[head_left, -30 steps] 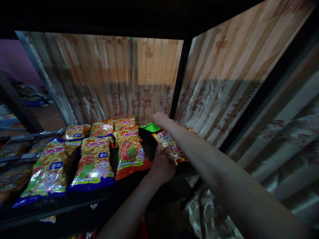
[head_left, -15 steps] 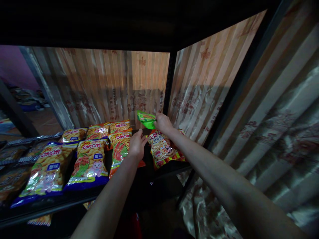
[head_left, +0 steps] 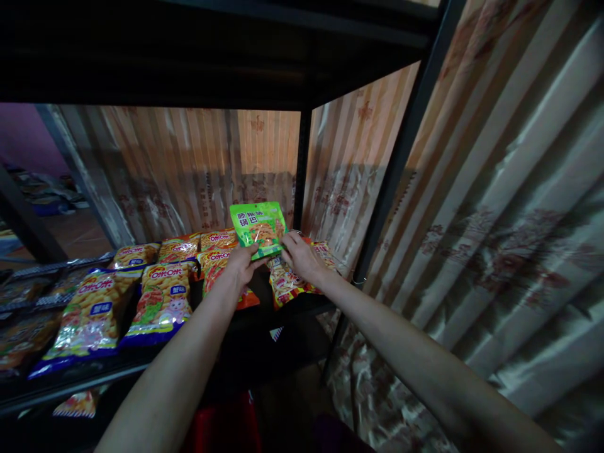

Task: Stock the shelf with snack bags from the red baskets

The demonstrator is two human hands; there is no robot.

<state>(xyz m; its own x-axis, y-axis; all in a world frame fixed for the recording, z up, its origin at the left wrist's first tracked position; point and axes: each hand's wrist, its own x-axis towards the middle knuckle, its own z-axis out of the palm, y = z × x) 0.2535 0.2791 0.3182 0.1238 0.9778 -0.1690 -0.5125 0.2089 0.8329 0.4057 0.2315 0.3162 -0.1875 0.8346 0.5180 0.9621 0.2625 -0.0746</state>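
A green snack pouch [head_left: 259, 228] is held up above the shelf, its printed front facing me. My left hand [head_left: 243, 264] grips its lower left corner, thumb on the front. At the lower right edge, my right hand [head_left: 301, 257] pinches the pouch with bent fingers. Behind and below the right hand lies a red and yellow snack bag [head_left: 283, 284], partly hidden by it. An orange snack bag [head_left: 214, 267] is just left of my left hand, partly covered by that hand and forearm.
Blue-edged snack bags [head_left: 160, 299] stand in rows on the black shelf [head_left: 127, 377], with darker packets [head_left: 28, 340] farther left. A black post [head_left: 387, 157] rises at the right before a patterned curtain [head_left: 495, 239]. Something red [head_left: 226, 428] is below.
The green pouch has turned from a folded, edge-on look to face me and moved slightly left. My left hand has come up and taken hold of it too. The view has shifted.
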